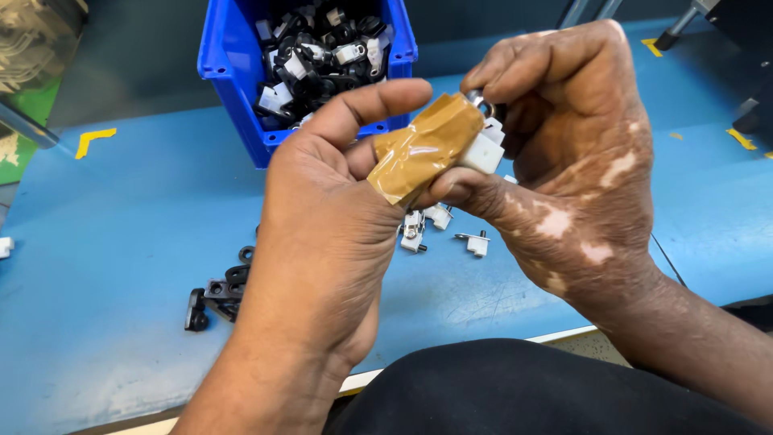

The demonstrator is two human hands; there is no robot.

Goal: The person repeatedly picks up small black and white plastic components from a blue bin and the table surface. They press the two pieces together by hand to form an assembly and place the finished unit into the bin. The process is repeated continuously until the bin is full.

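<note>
My left hand (322,201) is curled around a tape-wrapped block (425,147), thumb stretched along its top, the glossy brown tape wrinkled over it. My right hand (572,153) is closed too, fingers pinching a small white plastic part (485,149) with a metal bit at the block's bare end. Both wrists angle inward above the blue table (121,242). Loose white pieces (475,242) and black pieces (217,294) lie below; behind stands a blue bin (233,80) of similar parts.
</note>
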